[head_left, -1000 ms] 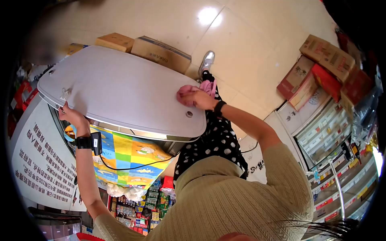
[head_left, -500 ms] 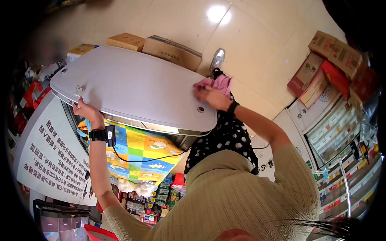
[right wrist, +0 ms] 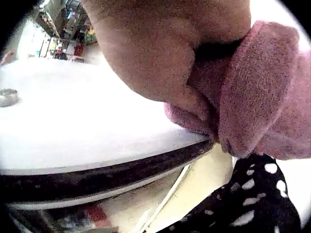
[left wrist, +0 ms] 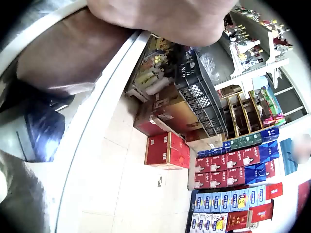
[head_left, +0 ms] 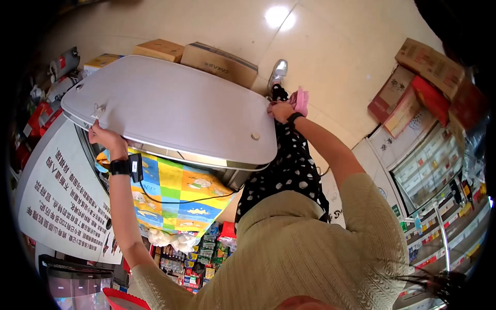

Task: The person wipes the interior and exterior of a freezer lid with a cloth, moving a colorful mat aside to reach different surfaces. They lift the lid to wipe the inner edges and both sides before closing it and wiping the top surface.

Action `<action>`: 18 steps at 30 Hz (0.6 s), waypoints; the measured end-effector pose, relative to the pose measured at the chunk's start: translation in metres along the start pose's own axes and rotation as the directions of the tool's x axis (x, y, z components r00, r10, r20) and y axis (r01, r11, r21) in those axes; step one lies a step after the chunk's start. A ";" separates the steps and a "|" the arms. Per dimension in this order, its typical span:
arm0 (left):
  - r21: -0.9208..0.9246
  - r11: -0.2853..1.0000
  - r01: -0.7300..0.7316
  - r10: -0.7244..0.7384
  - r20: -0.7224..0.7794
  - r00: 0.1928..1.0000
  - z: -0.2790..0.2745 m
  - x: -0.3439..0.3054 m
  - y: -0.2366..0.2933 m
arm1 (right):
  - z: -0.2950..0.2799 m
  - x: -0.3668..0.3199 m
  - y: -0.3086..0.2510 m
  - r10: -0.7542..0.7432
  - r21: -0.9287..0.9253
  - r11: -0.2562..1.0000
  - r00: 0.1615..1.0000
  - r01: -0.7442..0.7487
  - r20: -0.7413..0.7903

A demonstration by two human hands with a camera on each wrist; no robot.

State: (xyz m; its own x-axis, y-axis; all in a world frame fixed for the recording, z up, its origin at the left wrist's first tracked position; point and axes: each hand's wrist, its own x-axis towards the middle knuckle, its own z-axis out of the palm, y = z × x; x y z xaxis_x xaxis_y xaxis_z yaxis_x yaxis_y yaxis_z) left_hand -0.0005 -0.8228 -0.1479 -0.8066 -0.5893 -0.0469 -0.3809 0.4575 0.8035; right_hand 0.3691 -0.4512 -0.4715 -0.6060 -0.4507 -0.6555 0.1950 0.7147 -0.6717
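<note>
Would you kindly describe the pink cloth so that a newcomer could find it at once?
Start at the big grey lid that fills the middle of the head view. At its right edge, the right hand grips a pink cloth, the only soft pink thing there.

I'm in a small grocery shop — stacked red and blue cartons (left wrist: 233,170) fill the wall racks, and a glass display counter (head_left: 429,165) holds rows of small packs. Cardboard boxes (head_left: 219,64) of stock sit on the tiled floor (head_left: 330,41), snack packets (head_left: 191,261) crowd a low shelf, and a chest freezer (head_left: 170,108) carries a printed notice (head_left: 57,201) on its side.
</note>
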 end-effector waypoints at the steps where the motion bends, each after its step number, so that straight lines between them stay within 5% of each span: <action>1: -0.037 0.999 -0.007 0.006 -0.030 1.000 0.003 0.000 0.003 | -0.015 -0.022 -0.013 0.001 -0.011 1.000 1.000 -0.001 -0.014; 3: -0.111 0.992 -0.060 0.049 -0.097 0.994 0.006 -0.001 0.002 | -0.033 -0.064 -0.024 0.045 0.098 0.995 0.961 -0.018 -0.272; 5: -0.072 0.997 -0.022 0.023 0.007 1.000 -0.006 0.020 -0.012 | -0.034 -0.080 -0.021 0.110 0.163 0.984 0.953 -0.065 -0.283; 6: -0.256 0.964 0.065 -0.014 0.195 0.981 -0.016 0.018 -0.006 | -0.039 -0.093 -0.027 0.156 0.238 0.968 0.935 -0.081 -0.319; 7: -0.263 0.963 0.055 -0.001 0.200 0.980 -0.027 0.013 -0.001 | -0.046 -0.104 -0.037 0.206 0.319 0.943 0.914 -0.091 -0.350; 9: -0.411 0.775 0.480 -0.403 0.263 0.877 -0.052 -0.006 -0.003 | -0.056 -0.127 -0.050 0.136 0.295 0.955 0.915 -0.020 -0.379; 11: -0.493 0.682 0.540 -0.527 0.180 0.830 -0.064 -0.053 0.002 | -0.064 -0.142 -0.065 -0.138 0.671 0.678 0.948 0.301 -0.286; 12: -0.461 0.762 0.454 -0.442 0.140 0.886 -0.074 -0.071 -0.007 | -0.076 -0.154 -0.083 -0.120 0.798 0.541 0.964 0.264 -0.237; 15: -0.370 0.903 0.220 -0.231 0.014 0.973 -0.068 -0.102 -0.042 | -0.060 -0.158 -0.096 -0.091 0.811 0.451 0.923 0.373 -0.373; 17: -0.261 0.965 0.018 -0.010 0.032 0.999 -0.045 -0.144 -0.027 | -0.033 -0.149 -0.099 -0.078 0.860 0.389 0.942 0.331 -0.328; 18: -0.313 0.941 0.126 -0.099 0.100 0.990 -0.037 -0.146 -0.035 | -0.022 -0.142 -0.099 -0.074 0.894 0.339 0.956 0.292 -0.284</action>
State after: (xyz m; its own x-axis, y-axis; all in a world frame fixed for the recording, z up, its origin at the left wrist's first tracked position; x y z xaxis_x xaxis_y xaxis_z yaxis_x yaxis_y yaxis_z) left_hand 0.1475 -0.7771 -0.1473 -0.8062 -0.5619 -0.1852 -0.3183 0.1480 0.9364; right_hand 0.4193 -0.4465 -0.3042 -0.8129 -0.3314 -0.4789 0.5787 -0.3678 -0.7279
